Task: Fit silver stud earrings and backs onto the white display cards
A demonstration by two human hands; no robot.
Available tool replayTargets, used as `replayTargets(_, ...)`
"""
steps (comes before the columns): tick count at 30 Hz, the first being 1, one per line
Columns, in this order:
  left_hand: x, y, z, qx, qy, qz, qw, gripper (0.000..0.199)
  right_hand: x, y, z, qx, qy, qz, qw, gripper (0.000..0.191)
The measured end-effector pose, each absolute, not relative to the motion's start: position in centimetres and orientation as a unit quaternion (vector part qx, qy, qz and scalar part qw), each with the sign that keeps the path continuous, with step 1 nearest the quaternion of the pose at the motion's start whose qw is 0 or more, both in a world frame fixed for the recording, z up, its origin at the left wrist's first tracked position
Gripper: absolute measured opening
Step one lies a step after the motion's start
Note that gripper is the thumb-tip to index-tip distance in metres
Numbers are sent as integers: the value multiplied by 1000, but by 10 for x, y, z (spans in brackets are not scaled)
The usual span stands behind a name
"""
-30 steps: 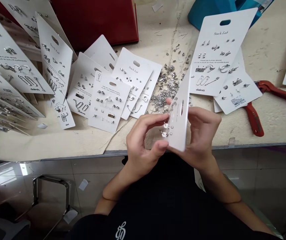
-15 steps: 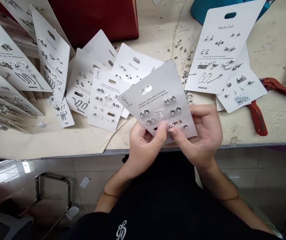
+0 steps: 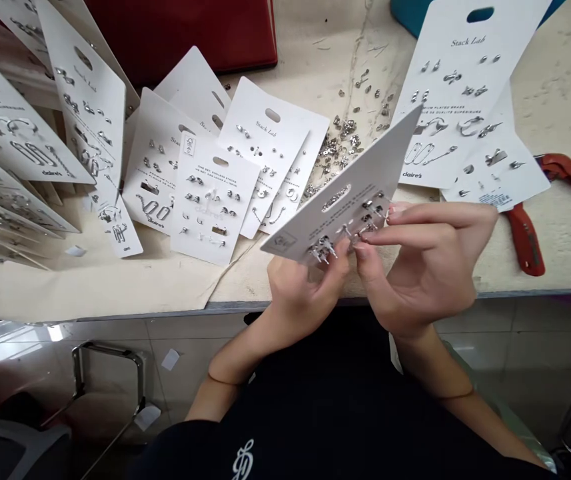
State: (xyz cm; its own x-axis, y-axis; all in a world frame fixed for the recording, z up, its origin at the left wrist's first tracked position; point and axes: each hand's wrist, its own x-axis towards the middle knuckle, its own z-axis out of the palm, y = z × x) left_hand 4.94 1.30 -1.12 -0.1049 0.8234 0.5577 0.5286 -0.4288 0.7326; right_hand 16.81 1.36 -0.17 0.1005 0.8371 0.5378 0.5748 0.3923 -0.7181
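A white earring card is tilted in front of me, its printed back with metal earring backs and posts facing me. My left hand grips its lower edge, thumb on the near face and fingers hidden behind. Close to the posts on the card, my right hand has its thumb and fingertips pinched together; whether a small piece sits between them is too small to make out. A heap of tiny metal earring backs lies on the table just beyond the card.
Several filled earring cards lie left of my hands, with more standing in a row at far left. A red box is behind them. At right are stacked cards, red-handled pliers and a teal object.
The card has turned from facing me to a steep slant. My right hand has let go of the card's right edge and moved its fingertips to the posts on the near face.
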Motion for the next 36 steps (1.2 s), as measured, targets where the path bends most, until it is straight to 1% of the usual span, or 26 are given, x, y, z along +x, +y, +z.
replayTargets(2,49,15,-14,663,514,528,128,10,170,16,-6,-518,-666,134,520,11)
replayTargets(4,48,15,-17,667,517,517,141,9,171,18,-10,-502,-668,149,529,13)
replayTargets(7,46,14,-20,658,511,516,200,4,173,20,-10,-504,-657,184,530,13)
replayTargets(11,46,13,-20,650,482,523,269,8,173,22,-6,-501,-639,261,522,12)
replayTargets(15,48,14,-17,638,465,551,271,15,176,23,-12,-497,-609,325,527,8)
replayTargets(18,49,15,-16,655,470,535,255,13,177,21,-18,-504,-588,346,530,8)
replayTargets(23,49,15,-20,650,486,530,244,7,177,20,-17,-517,-592,346,513,7)
replayTargets(31,49,10,-24,625,510,519,283,11,178,21,-16,-500,-593,356,521,5)
replayTargets(34,49,10,-23,610,505,535,293,12,177,22,-16,-489,-607,338,527,10)
replayTargets(36,50,10,-23,604,514,540,283,11,175,22,-16,-481,-617,315,537,13)
